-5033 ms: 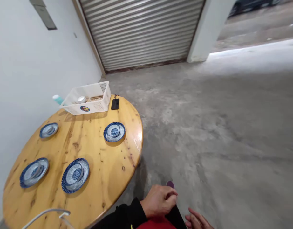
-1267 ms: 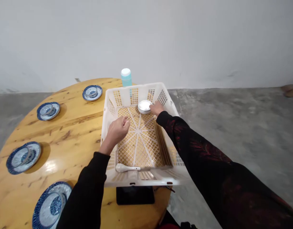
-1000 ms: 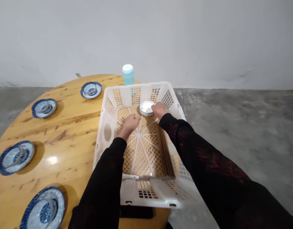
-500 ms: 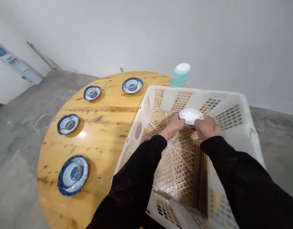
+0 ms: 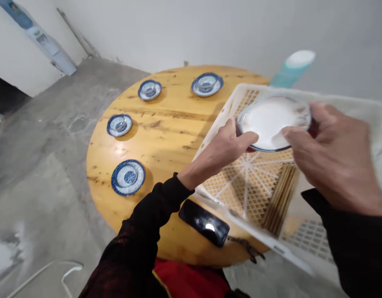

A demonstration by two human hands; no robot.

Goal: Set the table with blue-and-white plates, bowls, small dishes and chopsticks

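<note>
A shallow white plate with a thin dark rim is raised over the white plastic basket. My left hand grips its left edge, thumb on the upper face. At the right edge, my right hand is closed on the same plate, slightly blurred, with its thumb also on top. The plate's underside is hidden, so I cannot tell whether it is a single piece. Below it, a bundle of brown chopsticks lies on the basket's lattice floor.
Several blue-and-white plates with small bowls, such as this nearest plate, line the left edge of the round wooden table. A black phone and a dark metal item lie near the front. A turquoise bottle stands behind the basket.
Both hands have lifted the plate up from inside the basket and brought it closer to me. My view has shifted, so the phone at the table's front edge now shows.
</note>
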